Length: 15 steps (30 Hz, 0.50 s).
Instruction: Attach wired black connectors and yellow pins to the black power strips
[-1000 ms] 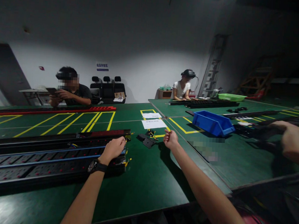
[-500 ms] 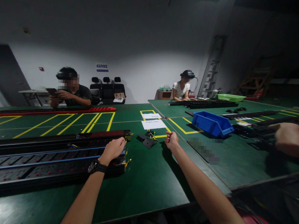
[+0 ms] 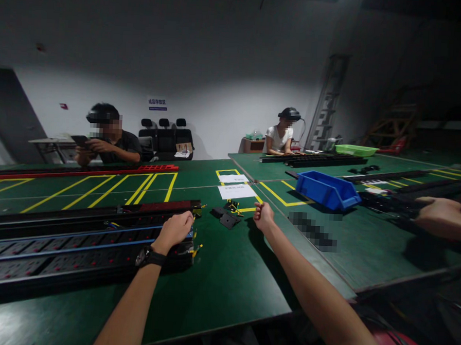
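Long black power strips, with rows of sockets, small red marks and blue edges, lie at the left. My left hand, a watch on its wrist, is curled over the right end of one strip; its fingertips are partly hidden. To the right, my right hand hangs just above the table, fingers folded in. Whatever it holds, if anything, cannot be made out. Black end plates with yellow-green wires beside them lie between my hands. Short yellow-green wires stick out from the strip ends.
A blue bin stands right of centre, near paper sheets on the green table. A co-worker's hand is at the right edge over black parts. Two people sit across the table, near a red rail and a green tray.
My right hand has shifted very slightly left, its fingers still folded. My left hand stays on the strip end. The co-worker's hand at the right has moved a little left and down.
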Available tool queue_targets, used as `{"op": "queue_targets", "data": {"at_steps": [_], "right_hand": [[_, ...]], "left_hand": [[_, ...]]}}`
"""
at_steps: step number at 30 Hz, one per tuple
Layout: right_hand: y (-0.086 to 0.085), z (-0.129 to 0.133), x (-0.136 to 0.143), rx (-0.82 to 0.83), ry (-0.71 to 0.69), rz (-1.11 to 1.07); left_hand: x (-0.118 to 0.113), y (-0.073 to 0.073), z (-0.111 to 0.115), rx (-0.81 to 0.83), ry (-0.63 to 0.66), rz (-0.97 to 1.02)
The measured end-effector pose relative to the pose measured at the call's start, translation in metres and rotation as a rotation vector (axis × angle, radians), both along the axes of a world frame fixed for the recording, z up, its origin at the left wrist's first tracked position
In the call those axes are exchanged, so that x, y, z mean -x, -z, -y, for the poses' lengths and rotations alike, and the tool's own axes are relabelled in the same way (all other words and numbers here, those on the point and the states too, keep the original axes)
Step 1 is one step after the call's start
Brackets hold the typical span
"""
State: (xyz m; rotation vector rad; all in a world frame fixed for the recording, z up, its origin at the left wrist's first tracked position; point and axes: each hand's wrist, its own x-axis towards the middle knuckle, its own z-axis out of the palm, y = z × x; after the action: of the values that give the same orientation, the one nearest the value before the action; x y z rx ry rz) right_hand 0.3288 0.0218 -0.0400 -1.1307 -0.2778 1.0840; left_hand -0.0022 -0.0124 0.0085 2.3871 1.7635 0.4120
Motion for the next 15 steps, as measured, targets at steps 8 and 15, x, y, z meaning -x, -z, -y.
{"op": "queue_targets", "data": {"at_steps": [8, 15], "right_hand": [[-0.0043, 0.0037, 0.0026, 0.004, -0.008, -0.05], [-0.0071, 0.0061, 0.0049, 0.012, 0.004, -0.016]], "left_hand": [[0.0002, 0.0009, -0.0001, -0.013, 0.007, 0.007], [-0.0002, -0.0013, 0.0014, -0.001, 0.012, 0.014]]}}
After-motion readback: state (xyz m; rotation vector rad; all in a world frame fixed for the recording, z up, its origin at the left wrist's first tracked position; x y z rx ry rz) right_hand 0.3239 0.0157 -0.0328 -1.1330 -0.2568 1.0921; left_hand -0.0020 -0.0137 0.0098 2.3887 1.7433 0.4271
